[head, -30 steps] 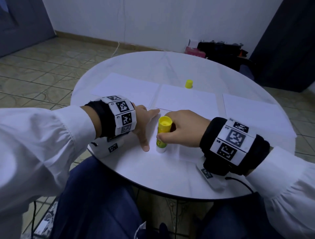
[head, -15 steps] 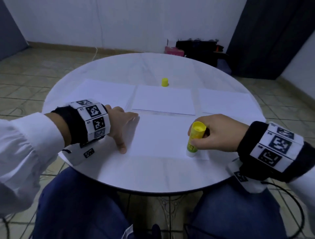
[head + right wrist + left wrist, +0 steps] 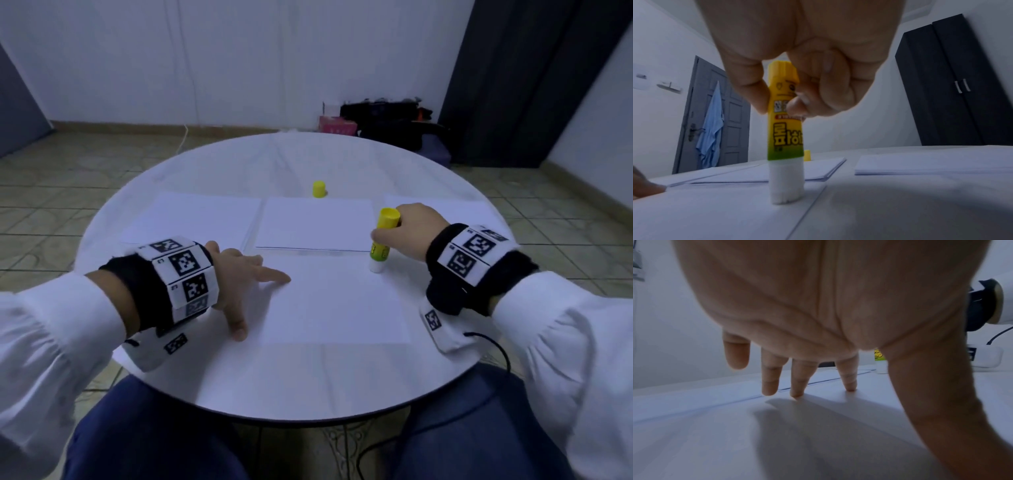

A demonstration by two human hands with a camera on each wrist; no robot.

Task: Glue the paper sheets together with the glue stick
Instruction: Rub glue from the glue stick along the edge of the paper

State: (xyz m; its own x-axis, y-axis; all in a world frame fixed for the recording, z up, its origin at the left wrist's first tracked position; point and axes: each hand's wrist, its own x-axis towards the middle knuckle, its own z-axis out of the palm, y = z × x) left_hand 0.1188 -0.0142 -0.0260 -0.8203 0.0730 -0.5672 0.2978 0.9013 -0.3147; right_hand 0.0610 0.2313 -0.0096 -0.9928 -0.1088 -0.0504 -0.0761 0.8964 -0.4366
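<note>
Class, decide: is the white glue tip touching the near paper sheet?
Touching. In the right wrist view the glue stick, gripped by the right hand, stands with its white tip pressed on the near paper sheet, no gap visible.

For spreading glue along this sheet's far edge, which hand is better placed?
The right hand. It already grips the uncapped glue stick upright, its white tip pressed on the near sheet at the far right corner. The left hand is spread, its fingertips pinning the sheet's left side.
</note>
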